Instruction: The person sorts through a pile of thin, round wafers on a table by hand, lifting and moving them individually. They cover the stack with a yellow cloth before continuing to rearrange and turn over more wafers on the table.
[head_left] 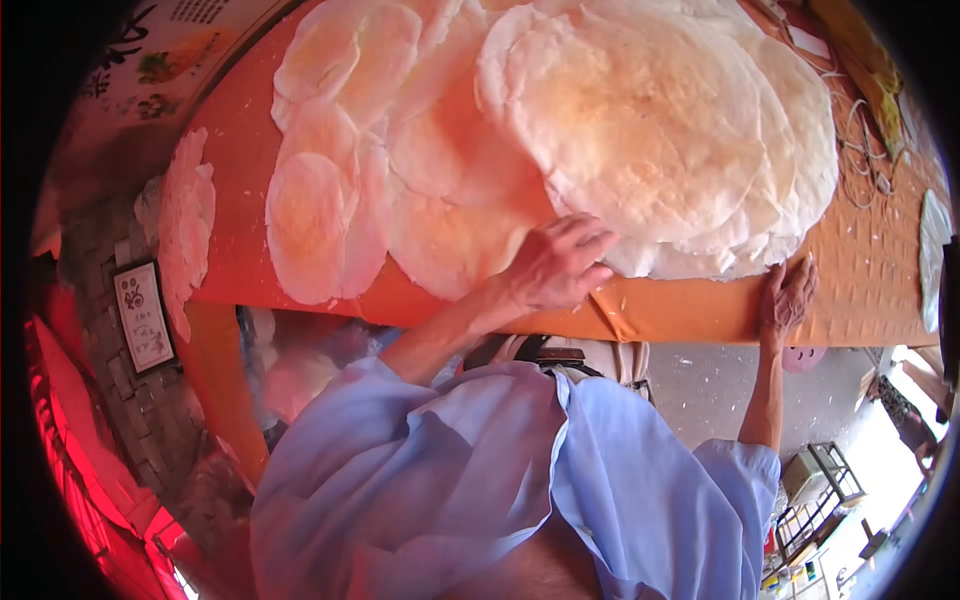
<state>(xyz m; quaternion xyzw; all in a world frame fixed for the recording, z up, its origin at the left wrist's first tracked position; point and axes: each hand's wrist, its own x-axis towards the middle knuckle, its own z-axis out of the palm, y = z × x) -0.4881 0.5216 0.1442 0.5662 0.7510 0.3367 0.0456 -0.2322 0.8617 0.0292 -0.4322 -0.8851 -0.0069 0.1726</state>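
A tall stack of large round flatbreads (640, 120), pale with yellowish middles, lies on an orange-covered table (680, 310). My left hand (562, 262) is at the stack's near left edge, its fingers loosely bent and thumb apart from them. Nothing shows between those fingers. My right hand (788, 298) rests on the table's near edge, just right of the stack's lower edge, with fingers stretched out and holding nothing. Smaller oval flatbreads (306, 225) overlap one another to the left of the stack.
More thin sheets (187, 215) hang over the table's left end. A pale cord (862, 150) and a yellow cloth-like bundle (860, 60) lie at the far right. A framed sign (144, 317) stands on the left floor. A metal rack (815, 495) stands at lower right.
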